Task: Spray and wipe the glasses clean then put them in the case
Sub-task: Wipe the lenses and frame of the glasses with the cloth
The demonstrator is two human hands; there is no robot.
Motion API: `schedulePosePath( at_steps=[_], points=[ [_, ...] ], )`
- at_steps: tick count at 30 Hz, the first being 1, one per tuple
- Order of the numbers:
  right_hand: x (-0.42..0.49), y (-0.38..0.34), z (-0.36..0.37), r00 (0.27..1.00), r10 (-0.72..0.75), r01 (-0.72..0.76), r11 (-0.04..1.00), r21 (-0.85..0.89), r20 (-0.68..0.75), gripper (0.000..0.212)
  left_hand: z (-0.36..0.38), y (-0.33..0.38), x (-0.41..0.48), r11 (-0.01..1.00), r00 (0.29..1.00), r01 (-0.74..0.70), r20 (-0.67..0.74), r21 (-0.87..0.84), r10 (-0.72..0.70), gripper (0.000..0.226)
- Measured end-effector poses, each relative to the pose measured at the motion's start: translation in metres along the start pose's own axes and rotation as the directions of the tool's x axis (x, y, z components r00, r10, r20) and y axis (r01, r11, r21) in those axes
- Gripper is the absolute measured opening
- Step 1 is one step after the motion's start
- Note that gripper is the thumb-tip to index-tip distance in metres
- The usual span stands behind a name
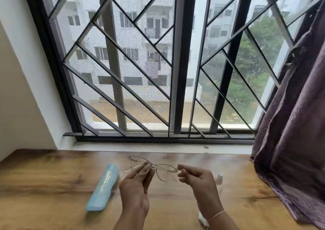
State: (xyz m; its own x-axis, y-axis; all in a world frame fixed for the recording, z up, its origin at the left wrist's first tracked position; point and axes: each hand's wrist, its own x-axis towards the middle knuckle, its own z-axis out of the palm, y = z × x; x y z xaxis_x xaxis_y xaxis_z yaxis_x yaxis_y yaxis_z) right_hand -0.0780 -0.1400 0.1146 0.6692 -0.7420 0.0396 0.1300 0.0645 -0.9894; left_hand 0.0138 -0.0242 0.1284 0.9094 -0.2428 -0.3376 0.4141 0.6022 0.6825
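Thin-framed clear glasses (pixel 165 172) hang above the wooden table (pixel 52 185) between my hands. My left hand (pixel 136 185) pinches the left lens rim with thumb and fingers. My right hand (pixel 197 178) pinches the frame's right end near the hinge, its other fingers curled. A closed light-blue case (pixel 103 187) lies on the table left of my left hand. A small whitish spray bottle (pixel 219 178) stands just behind my right hand, mostly hidden. A bit of pale cloth (pixel 202 220) shows under my right wrist.
A barred window (pixel 158 71) with a white sill (pixel 158 147) runs along the table's far edge. A purple curtain (pixel 295 124) hangs at the right and drapes onto the table's right end. A cream wall stands at the left.
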Motion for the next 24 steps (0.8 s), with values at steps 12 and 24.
schedulePosePath(
  at_steps=[12,24],
  points=[
    [0.006,0.014,-0.008,0.990,0.139,-0.143,0.962,0.234,0.032,0.025,-0.013,-0.019,0.009,0.995,0.990,0.097,0.098,0.036,-0.100,0.017],
    [0.013,0.080,-0.019,0.955,0.291,-0.284,0.954,0.095,-0.065,0.035,-0.083,-0.033,0.043,0.852,0.987,-0.039,0.152,0.523,-0.048,0.039]
  ],
)
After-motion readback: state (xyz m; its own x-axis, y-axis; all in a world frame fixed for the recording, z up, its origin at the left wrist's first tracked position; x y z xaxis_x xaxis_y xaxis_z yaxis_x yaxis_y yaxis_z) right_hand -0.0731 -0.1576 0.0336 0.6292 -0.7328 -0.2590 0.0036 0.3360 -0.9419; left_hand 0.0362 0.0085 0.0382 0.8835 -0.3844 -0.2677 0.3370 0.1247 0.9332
